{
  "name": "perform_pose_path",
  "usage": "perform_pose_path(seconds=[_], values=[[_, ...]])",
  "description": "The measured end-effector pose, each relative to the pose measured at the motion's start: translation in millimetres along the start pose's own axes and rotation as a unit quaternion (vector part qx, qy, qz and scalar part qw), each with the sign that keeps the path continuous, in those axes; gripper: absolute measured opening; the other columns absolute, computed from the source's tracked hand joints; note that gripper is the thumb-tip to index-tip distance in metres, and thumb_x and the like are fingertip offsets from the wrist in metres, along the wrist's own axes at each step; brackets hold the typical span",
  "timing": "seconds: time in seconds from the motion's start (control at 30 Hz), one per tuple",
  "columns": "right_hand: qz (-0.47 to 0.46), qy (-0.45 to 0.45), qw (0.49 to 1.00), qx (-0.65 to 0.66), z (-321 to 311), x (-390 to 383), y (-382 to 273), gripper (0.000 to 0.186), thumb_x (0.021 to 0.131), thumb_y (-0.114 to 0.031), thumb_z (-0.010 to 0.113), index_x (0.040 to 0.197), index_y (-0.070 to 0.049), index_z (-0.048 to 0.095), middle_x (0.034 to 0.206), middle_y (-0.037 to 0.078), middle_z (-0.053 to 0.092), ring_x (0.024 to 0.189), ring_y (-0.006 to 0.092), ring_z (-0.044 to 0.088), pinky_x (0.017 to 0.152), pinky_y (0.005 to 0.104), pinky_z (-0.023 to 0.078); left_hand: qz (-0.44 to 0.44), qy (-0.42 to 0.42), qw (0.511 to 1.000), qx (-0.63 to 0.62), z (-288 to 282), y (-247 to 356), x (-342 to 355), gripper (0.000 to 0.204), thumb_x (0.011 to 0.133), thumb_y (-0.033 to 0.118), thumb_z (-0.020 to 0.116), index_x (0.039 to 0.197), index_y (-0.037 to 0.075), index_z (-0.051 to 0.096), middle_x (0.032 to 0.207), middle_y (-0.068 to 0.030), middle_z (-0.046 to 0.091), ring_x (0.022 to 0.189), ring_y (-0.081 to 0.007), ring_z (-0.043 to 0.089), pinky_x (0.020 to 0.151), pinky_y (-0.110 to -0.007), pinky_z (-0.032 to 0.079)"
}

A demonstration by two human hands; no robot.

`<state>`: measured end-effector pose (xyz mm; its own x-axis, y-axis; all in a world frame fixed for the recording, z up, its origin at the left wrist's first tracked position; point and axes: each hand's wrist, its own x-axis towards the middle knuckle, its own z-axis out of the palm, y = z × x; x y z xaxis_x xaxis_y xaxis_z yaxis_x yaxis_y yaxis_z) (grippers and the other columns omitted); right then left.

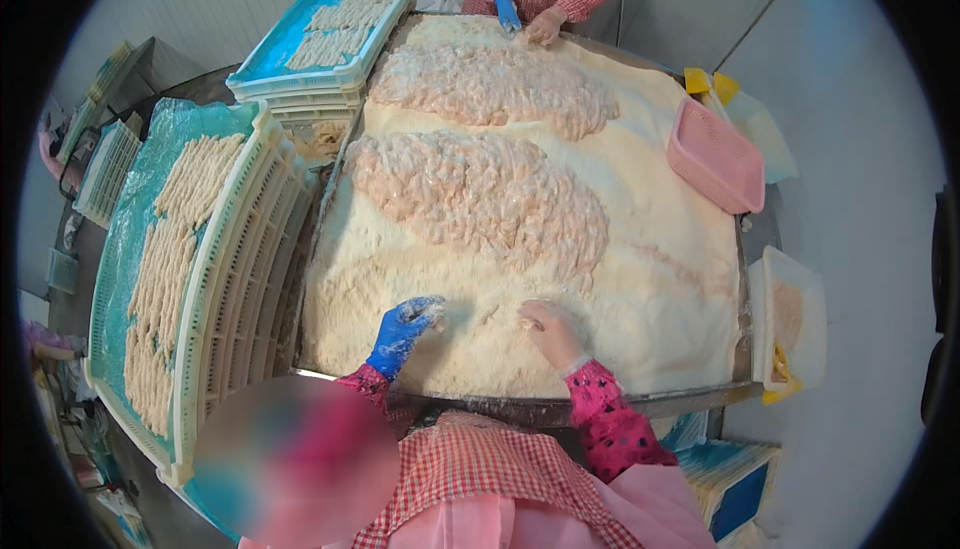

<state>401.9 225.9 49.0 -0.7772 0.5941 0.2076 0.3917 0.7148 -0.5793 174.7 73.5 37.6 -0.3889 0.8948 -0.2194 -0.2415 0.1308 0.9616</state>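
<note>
My left hand point(404, 333), in a blue glove dusted with white flour, is closed low over the near part of the flour bed point(460, 354). A little to its right, my right hand point(550, 333), pale and floury, curls its fingers down at the flour. Whatever either hand holds is hidden or too small to name. Just beyond them lies a long heap of raw pale pink meat strips point(480, 199). A second heap of the same meat strips point(490, 84) rests farther back.
At left, stacked crates point(250, 259) carry rows of floured strips point(165, 279) on blue film. Another tray stack point(350, 64) stands behind. A pink basket point(715, 156) sits at the right edge, near a clear tub point(790, 299). Across the table, a co-worker's hands point(530, 23) work.
</note>
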Motion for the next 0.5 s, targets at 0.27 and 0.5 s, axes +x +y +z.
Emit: perform_pose_path(seconds=[0.27, 0.5], values=[[-0.055, -0.05, 0.995, -0.062, 36.6, 24.5, -28.1, 0.027, 0.07, -0.006, 0.057, 0.096, -0.01, 0.059, 0.096, 0.009, 0.059, 0.096, 0.0261, 0.053, 0.085, 0.0369, 0.041, -0.105, 0.049, 0.89, -0.441, 3.0, -35.3, 23.9, 0.033, 0.09, 0.019, 0.049, 0.121, 0.007, 0.047, 0.1, -0.0076, 0.059, 0.081, -0.0166, 0.058, 0.07, -0.03, 0.048], [0.151, 0.12, 0.981, 0.038, 22.6, -11.6, -33.3, 0.029, 0.071, 0.001, 0.055, 0.099, -0.005, 0.058, 0.092, 0.014, 0.06, 0.088, 0.0296, 0.056, 0.08, 0.0376, 0.045, -0.099, -0.018, 0.923, -0.371, -2.4, -30.9, 0.5, 0.045, 0.091, 0.025, 0.046, 0.131, 0.007, 0.033, 0.125, -0.0096, 0.048, 0.101, -0.0182, 0.053, 0.085, -0.033, 0.043]])
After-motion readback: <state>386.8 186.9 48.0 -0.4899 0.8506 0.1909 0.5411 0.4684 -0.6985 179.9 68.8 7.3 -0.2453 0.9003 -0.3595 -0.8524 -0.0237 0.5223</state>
